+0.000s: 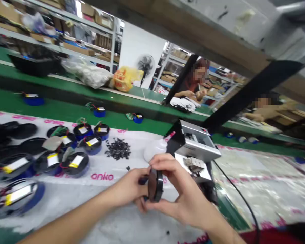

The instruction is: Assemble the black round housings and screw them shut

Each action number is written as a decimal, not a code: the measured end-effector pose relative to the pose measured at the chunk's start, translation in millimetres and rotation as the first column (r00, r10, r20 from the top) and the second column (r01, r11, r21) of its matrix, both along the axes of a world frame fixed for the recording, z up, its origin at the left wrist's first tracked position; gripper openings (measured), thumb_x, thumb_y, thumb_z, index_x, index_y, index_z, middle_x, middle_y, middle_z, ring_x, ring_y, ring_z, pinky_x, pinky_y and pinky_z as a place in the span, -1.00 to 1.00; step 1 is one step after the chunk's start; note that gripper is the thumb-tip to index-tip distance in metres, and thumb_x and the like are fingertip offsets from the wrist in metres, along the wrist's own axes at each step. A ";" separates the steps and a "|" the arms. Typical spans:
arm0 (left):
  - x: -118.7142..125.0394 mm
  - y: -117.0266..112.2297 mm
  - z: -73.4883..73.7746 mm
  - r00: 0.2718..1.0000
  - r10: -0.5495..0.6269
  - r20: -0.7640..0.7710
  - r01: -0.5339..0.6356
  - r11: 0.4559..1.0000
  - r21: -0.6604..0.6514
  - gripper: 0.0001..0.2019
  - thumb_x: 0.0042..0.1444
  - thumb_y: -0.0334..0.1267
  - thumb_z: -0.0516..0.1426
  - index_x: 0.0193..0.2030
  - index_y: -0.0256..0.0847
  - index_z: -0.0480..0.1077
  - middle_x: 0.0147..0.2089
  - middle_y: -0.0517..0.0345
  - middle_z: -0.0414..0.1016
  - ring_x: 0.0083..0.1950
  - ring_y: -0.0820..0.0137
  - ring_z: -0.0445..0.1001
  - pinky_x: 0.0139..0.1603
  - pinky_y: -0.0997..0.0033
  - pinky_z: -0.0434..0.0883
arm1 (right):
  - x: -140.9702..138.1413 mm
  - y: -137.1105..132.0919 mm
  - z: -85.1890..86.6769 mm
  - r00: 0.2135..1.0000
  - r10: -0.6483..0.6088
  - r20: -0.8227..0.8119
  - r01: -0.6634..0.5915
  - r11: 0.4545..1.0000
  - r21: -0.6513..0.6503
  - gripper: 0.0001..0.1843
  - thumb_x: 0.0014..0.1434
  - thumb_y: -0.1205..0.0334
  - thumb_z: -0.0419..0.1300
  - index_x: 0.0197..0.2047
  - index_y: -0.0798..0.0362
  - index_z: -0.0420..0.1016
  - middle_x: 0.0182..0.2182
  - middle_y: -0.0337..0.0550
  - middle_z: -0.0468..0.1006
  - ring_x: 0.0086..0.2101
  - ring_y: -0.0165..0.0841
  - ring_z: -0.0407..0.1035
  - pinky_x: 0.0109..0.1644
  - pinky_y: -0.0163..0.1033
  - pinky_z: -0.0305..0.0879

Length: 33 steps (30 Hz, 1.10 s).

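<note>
Between my two hands is a round black disc-shaped part (155, 185), held on edge above the table. My right hand (179, 189) grips its rim, thumb below and fingers on top. Against its left side, my left hand (132, 184) is closed, with a small dark piece at the fingertips that I cannot make out. Just behind the hands stands a white squeeze bottle (155, 149) with a pink tip. A pile of small black pieces (118, 149) lies to the left of the bottle.
Several round blue-and-black housings (75, 164) with batteries and wires sit on the left. Right of the bottle is a grey metal machine (198, 139) with a black cable (239, 189). A slanted black post (244, 98) rises behind it. Beyond the ledge, a person (193, 84) is working.
</note>
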State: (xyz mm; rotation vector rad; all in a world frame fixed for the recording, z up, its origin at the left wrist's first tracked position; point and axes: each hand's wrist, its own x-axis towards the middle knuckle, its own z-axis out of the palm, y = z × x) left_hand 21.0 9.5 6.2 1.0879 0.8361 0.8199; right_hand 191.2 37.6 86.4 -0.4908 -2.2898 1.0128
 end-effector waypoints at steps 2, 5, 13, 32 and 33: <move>2.8 -0.4 1.8 1.000 -0.009 -0.015 0.007 0.997 -0.076 -0.59 0.15 -0.16 0.23 0.11 -0.26 0.36 -0.31 0.09 0.59 -0.56 0.40 0.53 -0.56 0.47 0.47 | 23.2 -5.1 -11.1 0.995 -0.105 -0.001 0.104 0.990 0.094 -0.44 0.21 0.37 0.37 0.20 -0.12 0.28 0.07 -0.08 0.29 0.11 -0.24 0.27 0.17 -0.21 0.32; 4.8 0.6 2.7 0.998 -0.015 -0.066 0.004 0.987 -0.162 -0.49 0.17 -0.10 0.24 0.19 -0.25 0.29 -0.43 0.12 0.60 -0.58 0.37 0.55 -0.58 0.51 0.47 | 48.5 -11.1 -26.1 0.971 -0.232 0.060 0.211 0.946 0.248 -0.46 0.29 0.40 0.27 0.28 -0.08 0.28 0.09 -0.04 0.28 0.11 -0.24 0.26 0.19 -0.22 0.29; 3.4 3.4 -6.3 0.994 -0.051 -0.099 0.027 0.972 -0.233 -0.45 0.17 -0.02 0.25 0.22 -0.18 0.27 -0.58 0.22 0.56 -0.59 0.32 0.58 -0.60 0.54 0.49 | 63.1 -21.9 -68.9 0.852 -0.485 -0.199 0.336 0.797 -0.502 -0.39 0.07 0.24 0.50 0.14 -0.14 0.40 0.01 -0.09 0.41 0.00 -0.20 0.40 0.08 -0.19 0.41; 2.8 0.4 -8.2 0.996 -0.060 -0.070 0.040 0.966 -0.256 -0.49 0.20 0.01 0.23 0.21 -0.10 0.26 -0.54 0.23 0.56 -0.60 0.37 0.56 -0.60 0.56 0.49 | 77.0 -40.1 -66.8 0.870 -0.386 -0.309 -0.023 0.592 -0.805 -0.36 0.20 0.09 0.34 0.27 -0.31 0.19 0.20 -0.03 0.33 -0.20 -0.25 0.45 -0.44 -0.36 0.37; 3.3 -0.5 -8.7 0.996 -0.049 -0.072 0.030 0.967 -0.251 -0.50 0.20 0.00 0.23 0.20 -0.10 0.26 -0.52 0.23 0.57 -0.60 0.38 0.56 -0.60 0.56 0.48 | 77.5 -42.0 -67.3 0.888 -0.402 -0.224 0.102 0.647 -0.756 -0.40 0.22 0.14 0.33 0.25 -0.30 0.21 0.16 -0.05 0.34 -0.23 -0.30 0.42 -0.40 -0.35 0.38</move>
